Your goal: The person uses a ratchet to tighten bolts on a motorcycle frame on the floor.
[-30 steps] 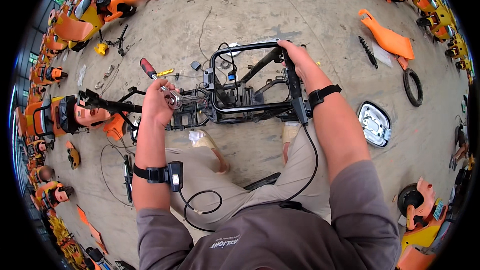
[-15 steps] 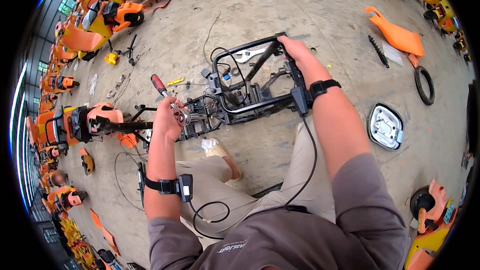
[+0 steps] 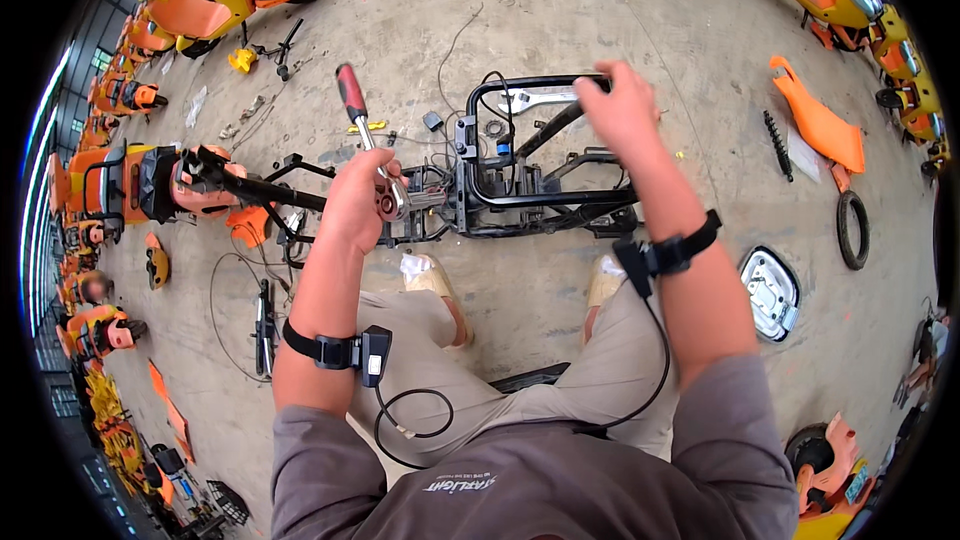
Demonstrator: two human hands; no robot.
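Note:
A black tubular scooter frame [image 3: 545, 202] lies on the concrete floor in front of my feet. My left hand [image 3: 358, 195] is closed round a ratchet wrench [image 3: 362, 128] near its head, the red and black handle pointing up and away. It is over the left part of the frame. At the frame's far right corner is my right hand [image 3: 625, 115], fingers apart and slightly blurred, holding nothing; whether a fingertip touches the tube I cannot tell. A large open-end wrench [image 3: 540, 98] shows on the floor through the upper loop of the frame.
A silver and black plate-like part [image 3: 770, 292], a tyre [image 3: 852, 230], a black spring shock absorber [image 3: 778, 146] and an orange body panel [image 3: 822, 130] lie to the right. Orange and yellow scooters [image 3: 190, 12] line the left side. Loose cables [image 3: 228, 310] lie left of my arm.
My right hand has loosened from the frame's corner and its fingers have opened. The frame now lies level, and my left hand still holds the ratchet wrench. The whole view has shifted.

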